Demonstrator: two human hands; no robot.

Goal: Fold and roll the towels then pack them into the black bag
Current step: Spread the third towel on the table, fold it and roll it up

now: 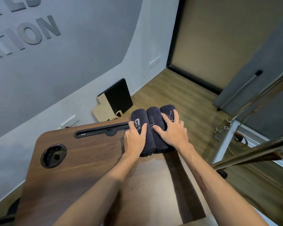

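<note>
Three dark rolled towels lie side by side at the far right corner of the brown wooden table (82,160). The left roll (138,117) shows a white logo. The middle roll (153,116) and the right roll (167,110) touch each other. My left hand (135,139) grips the left roll, fingers curled over its side. My right hand (171,131) lies spread across the middle and right rolls, fingers curving over them. No black bag is in view.
The table has a long dark slot (103,130) along its far edge and a round cup hole (53,155) at the left. A black panel (117,97) leans against the wall on the floor. A metal frame (252,128) stands at the right.
</note>
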